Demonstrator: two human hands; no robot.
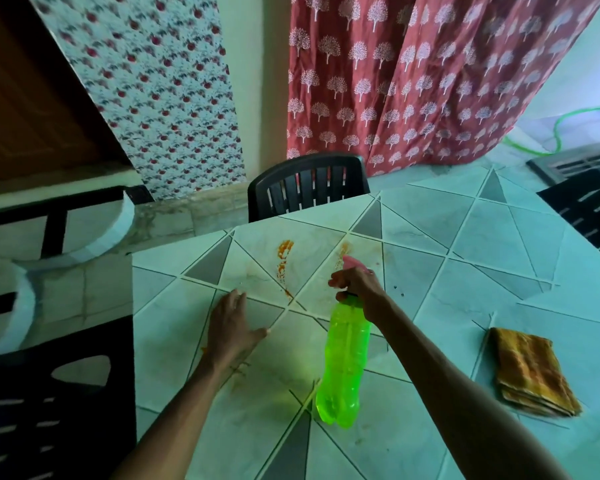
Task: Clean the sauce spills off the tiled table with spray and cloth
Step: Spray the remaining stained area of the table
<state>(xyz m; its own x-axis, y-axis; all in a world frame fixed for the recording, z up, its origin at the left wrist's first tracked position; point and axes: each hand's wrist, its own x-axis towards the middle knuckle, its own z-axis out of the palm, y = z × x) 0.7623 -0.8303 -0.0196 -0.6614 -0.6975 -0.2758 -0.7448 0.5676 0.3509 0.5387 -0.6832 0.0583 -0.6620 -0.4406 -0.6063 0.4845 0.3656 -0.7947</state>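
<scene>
My right hand (359, 284) grips the pink trigger head of a bright green spray bottle (343, 362), held tilted above the tiled table (465, 271) with its nozzle toward the far side. An orange sauce streak (284, 263) runs across the tiles just left of the nozzle, and a fainter smear (343, 249) lies right behind it. My left hand (232, 327) rests flat on the table, fingers spread, near another small sauce mark (238, 370) by my wrist. A folded yellow-brown cloth (534, 372) lies on the table to the right, untouched.
A dark plastic chair (307, 185) stands at the table's far edge, another dark chair (593, 213) at the right and one (49, 410) at the near left. A red patterned curtain (430, 81) hangs behind. The table's left edge runs close to my left hand.
</scene>
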